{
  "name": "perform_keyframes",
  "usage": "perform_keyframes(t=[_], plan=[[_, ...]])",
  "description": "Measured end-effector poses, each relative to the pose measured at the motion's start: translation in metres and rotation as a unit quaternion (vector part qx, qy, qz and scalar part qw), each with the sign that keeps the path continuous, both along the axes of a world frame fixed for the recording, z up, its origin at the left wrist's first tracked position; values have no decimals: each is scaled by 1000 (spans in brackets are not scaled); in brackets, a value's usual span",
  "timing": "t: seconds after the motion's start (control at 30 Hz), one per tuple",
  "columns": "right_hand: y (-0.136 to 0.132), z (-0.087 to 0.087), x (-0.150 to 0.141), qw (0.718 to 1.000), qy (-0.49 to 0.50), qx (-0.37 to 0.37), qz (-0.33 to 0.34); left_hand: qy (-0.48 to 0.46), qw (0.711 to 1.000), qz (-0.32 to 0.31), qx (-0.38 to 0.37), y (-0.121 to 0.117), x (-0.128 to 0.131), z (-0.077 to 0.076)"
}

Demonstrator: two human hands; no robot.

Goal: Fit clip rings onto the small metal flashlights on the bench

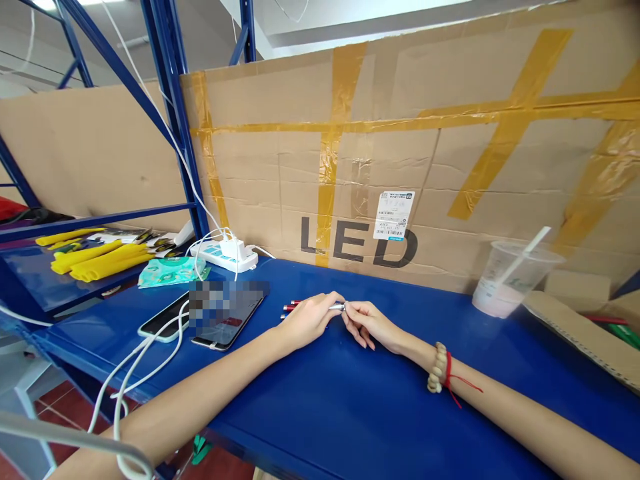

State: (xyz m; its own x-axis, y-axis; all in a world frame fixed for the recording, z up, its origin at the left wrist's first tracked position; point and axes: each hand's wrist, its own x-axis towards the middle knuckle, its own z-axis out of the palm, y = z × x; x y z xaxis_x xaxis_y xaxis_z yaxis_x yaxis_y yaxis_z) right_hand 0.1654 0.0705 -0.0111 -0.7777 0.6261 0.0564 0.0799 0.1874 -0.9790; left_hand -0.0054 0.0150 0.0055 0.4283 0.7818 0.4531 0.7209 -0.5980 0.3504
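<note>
In the head view, a slim silver pen-like stick (337,307) spans the small gap between my two hands above the blue table. My left hand (311,320) is closed around it, palm down, and hides most of its length. At its other end, the thumb and index finger of my right hand (369,324) pinch the tip, while the remaining fingers curl loosely below. Just beyond my left hand lie a few slim red and silver pen-like sticks (289,308), partly covered by that hand.
Two phones (235,320) with white cables (145,343) lie left, before a power strip (225,255) and a teal packet (173,270). Yellow bundles (110,259) sit farther left. A plastic cup with a straw (505,287) stands right, near cardboard (580,327). A cardboard wall (260,193) closes the back.
</note>
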Motion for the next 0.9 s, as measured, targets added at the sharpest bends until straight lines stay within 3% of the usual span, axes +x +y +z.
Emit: perform_keyframes(t=[0.13,0.27,0.5,0.6,0.73,0.9], plan=[[-4,2,-2,1000,-3,19,-19,23,1000,16,-2,-1,-1,1],[-9,2,-3,998,-1,42,-54,-15,1000,22,-6,-3,0,-3],[-13,3,2,961,81,140,-223,-158,984,79,-10,-2,5,2],[-10,3,7,940,106,182,-269,-137,988,73,4,8,8,9],[-3,-1,8,935,111,216,-260,-74,996,48,16,19,8,6],[4,-6,5,934,107,254,-227,-60,997,-2,-43,23,-4,-7]])
